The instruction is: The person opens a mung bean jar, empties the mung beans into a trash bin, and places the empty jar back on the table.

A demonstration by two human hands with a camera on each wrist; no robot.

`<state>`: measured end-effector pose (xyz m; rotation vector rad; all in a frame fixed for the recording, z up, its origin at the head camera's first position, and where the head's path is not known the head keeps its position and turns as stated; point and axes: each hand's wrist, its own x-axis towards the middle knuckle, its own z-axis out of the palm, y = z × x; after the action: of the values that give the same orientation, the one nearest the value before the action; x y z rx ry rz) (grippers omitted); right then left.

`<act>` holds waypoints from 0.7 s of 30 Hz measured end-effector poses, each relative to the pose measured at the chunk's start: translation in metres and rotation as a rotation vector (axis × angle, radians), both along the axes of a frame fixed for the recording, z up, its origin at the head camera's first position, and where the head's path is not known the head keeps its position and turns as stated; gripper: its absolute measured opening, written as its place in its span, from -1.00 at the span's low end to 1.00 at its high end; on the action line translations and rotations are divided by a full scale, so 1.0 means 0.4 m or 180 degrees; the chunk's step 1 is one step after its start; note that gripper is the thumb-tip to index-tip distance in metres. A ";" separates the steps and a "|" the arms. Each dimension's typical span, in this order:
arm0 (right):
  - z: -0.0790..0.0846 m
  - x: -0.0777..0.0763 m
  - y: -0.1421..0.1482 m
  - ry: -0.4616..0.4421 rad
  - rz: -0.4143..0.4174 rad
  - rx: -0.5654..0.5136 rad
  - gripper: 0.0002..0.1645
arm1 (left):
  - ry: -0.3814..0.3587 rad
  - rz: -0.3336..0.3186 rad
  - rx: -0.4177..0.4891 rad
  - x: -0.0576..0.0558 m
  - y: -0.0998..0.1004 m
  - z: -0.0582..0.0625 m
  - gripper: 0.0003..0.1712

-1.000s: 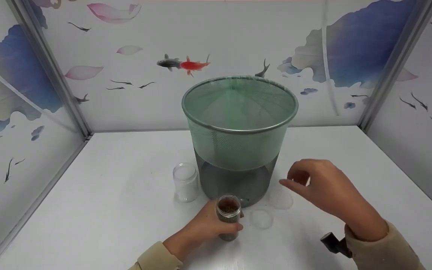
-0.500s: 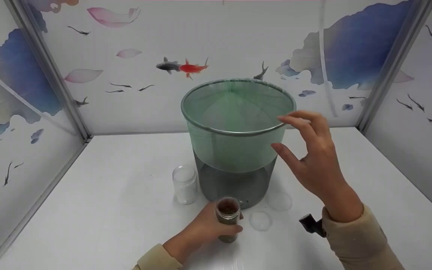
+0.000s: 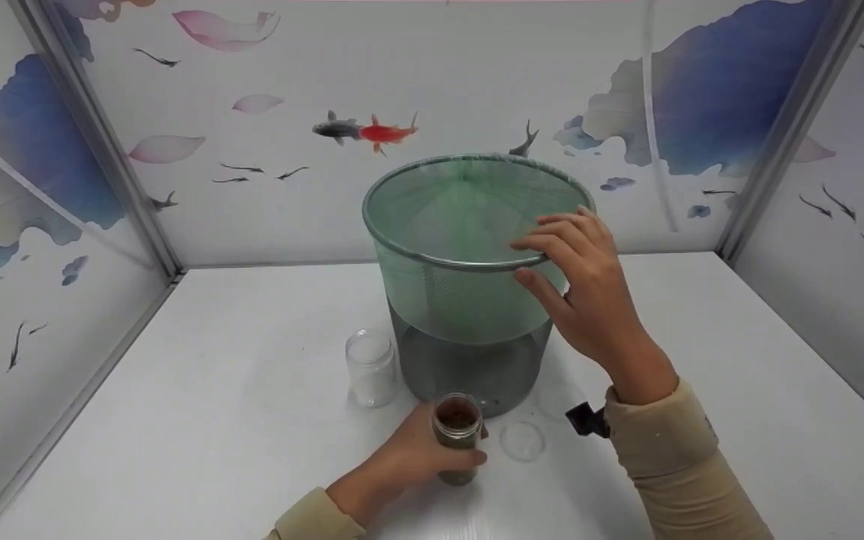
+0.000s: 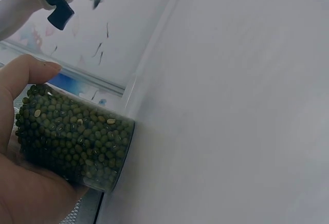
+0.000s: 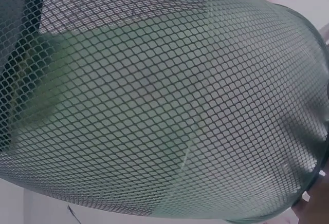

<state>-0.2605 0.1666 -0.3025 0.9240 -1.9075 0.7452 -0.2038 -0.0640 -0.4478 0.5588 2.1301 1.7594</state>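
My left hand (image 3: 409, 450) grips an open clear jar (image 3: 457, 431) upright on the table; the left wrist view shows it full of green mung beans (image 4: 77, 136). My right hand (image 3: 589, 292) is at the right front rim of a wire-mesh wastebasket (image 3: 469, 375). Its fingers reach over the rim, bent loosely, and the thumb stays outside, apart from the fingers. Inside the wastebasket hangs a green bag (image 3: 469, 202), also seen through the mesh in the right wrist view, where only part of the hand (image 5: 314, 201) shows.
An empty clear jar (image 3: 370, 375) stands left of the wastebasket. A clear round lid (image 3: 522, 441) lies right of the held jar, with a fainter clear disc (image 3: 559, 399) behind it. Printed panels (image 3: 252, 210) wall in the white table (image 3: 214, 390).
My right hand has risen from near the table on the right, spread its fingers and moved left over the wastebasket's rim. The left hand and its jar have stayed in place.
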 end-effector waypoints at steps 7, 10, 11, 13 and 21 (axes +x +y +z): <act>-0.012 -0.013 -0.013 0.0069 -0.0084 -0.0207 -0.75 | 0.0045 0.0050 -0.0058 0.004 0.001 0.004 -0.47; -0.016 -0.014 -0.014 0.0058 -0.0092 -0.0218 -0.72 | 0.0039 0.0064 -0.0028 0.005 0.002 0.005 -0.46; -0.017 -0.014 -0.014 0.0062 -0.0093 -0.0218 -0.72 | 0.0034 0.0069 -0.0008 0.006 0.002 0.005 -0.46; -0.018 -0.015 -0.014 0.0082 -0.0091 -0.0221 -0.71 | 0.0016 0.0086 0.0031 0.006 0.002 0.004 -0.46; -0.020 -0.017 -0.015 0.0201 -0.0088 -0.0244 -0.70 | 0.0088 0.0175 0.0070 0.011 -0.002 0.033 -0.46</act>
<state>-0.2672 0.1606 -0.3104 0.8620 -1.8206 0.7589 -0.1993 -0.0650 -0.4344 0.5381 2.1669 1.8165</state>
